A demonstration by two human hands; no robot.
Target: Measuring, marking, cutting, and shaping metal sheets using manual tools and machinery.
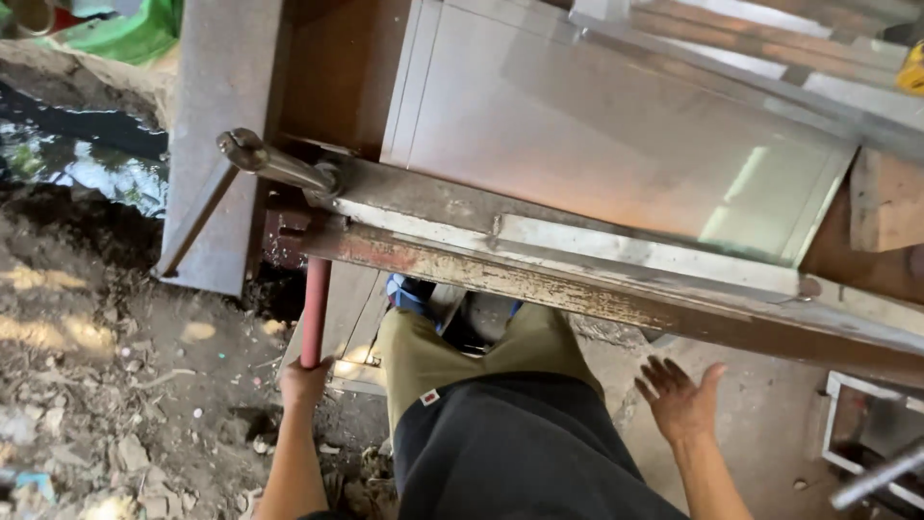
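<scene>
My left hand [304, 383] grips the lower end of a red lever bar [315, 308] that hangs down from the left end of a rusty metal bending machine [539, 279]. My right hand [680, 397] is open with fingers spread, held in the air below the machine's front beam, touching nothing. A shiny steel sheet [597, 135] lies flat on the machine's bed, its near edge clamped under a bright metal strip [635, 252]. A steel handle [269, 162] sticks out at the machine's left end. My legs in olive trousers [462, 356] stand under the beam.
Bare dirt with scattered debris [115, 404] lies to the left, with dark water [67, 154] beyond it. A rusty steel plate [217, 144] leans upright at the machine's left. A white metal frame [866, 433] sits on the concrete at lower right.
</scene>
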